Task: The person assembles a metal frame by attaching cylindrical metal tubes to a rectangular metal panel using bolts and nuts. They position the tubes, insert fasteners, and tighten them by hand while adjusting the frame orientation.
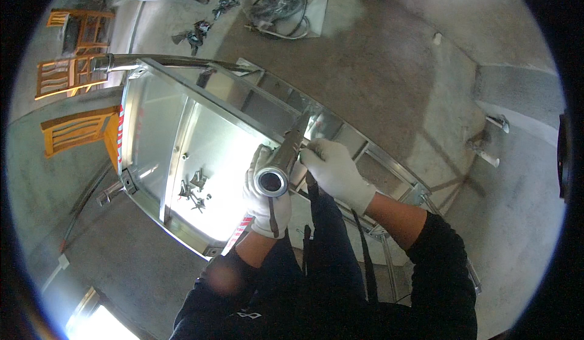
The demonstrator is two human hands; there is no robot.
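A round metal tube (288,152) stands on end in front of me, its open upper end toward my head. My left hand (258,188), in a white glove, is wrapped round the tube from the left. My right hand (336,171), also gloved in white, is at the tube's right side with thumb and forefinger pinched together. Whatever lies between those fingertips is too small to make out. Left of the tube, several small dark metal fittings (195,187) with projecting arms lie on a shiny metal platform (155,100).
A ladder-like metal frame (389,165) runs beside and below the platform. Another metal pole (158,62) lies along the platform's far side. Wooden chairs (76,132) stand at the left. Coiled hoses or cables (280,11) and dark metal parts (196,34) lie on the floor beyond.
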